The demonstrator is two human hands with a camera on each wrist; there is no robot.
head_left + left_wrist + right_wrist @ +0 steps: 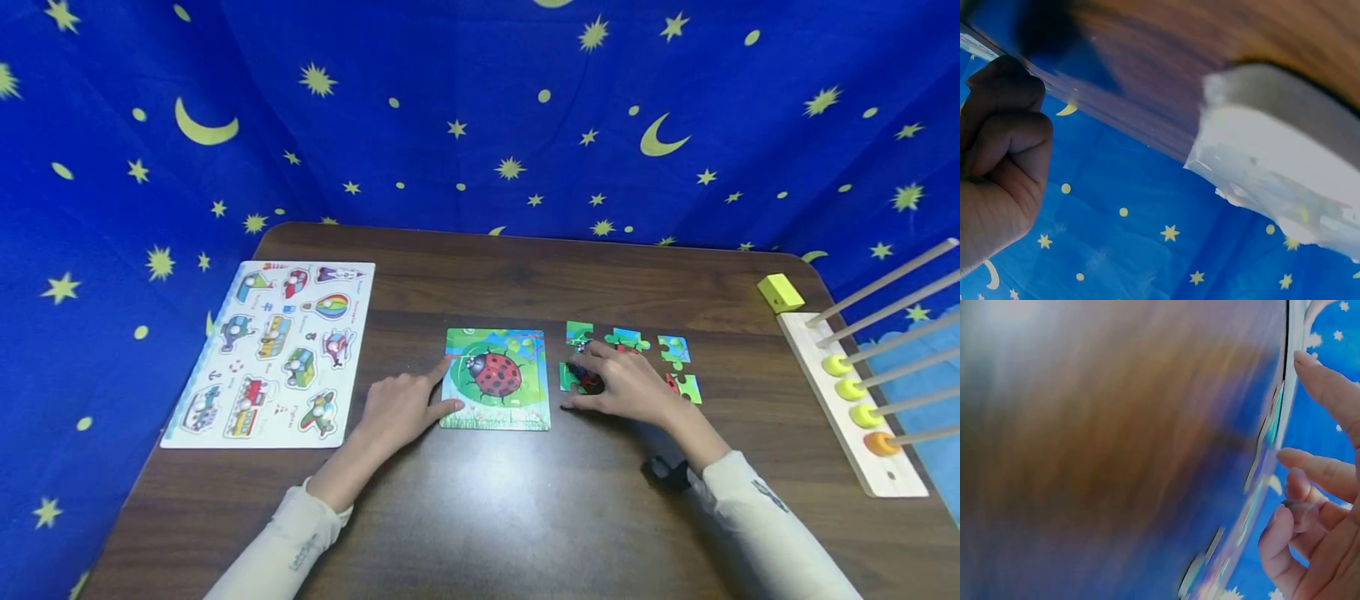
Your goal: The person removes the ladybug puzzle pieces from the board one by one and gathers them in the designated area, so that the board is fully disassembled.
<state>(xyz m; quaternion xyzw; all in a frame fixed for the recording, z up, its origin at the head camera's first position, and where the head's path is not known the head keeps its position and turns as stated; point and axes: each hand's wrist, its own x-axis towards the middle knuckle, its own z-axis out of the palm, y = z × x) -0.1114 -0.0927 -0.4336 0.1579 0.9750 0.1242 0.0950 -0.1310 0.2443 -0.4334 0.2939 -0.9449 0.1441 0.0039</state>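
Note:
A square ladybug picture board [498,375] lies flat on the table in the head view. My left hand [397,408] is at its left side, with the index finger and thumb touching the edge and the other fingers folded, as the left wrist view shows. Over the loose jigsaw pieces to the right is my right hand [622,383], its thumb and index finger apart. It partly hides pieces with green, black and red parts. Uncovered are a blue-green piece [674,349] and a piece with a green corner [687,389]. In the right wrist view, no piece shows between the fingers.
A white board of vehicle pictures [285,358] lies at the left. On the right stands a wooden peg base [855,408] with slanting rods and yellow and orange beads. A yellow-green block [781,293] sits behind it. A blue star-patterned cloth [480,117] hangs behind the table.

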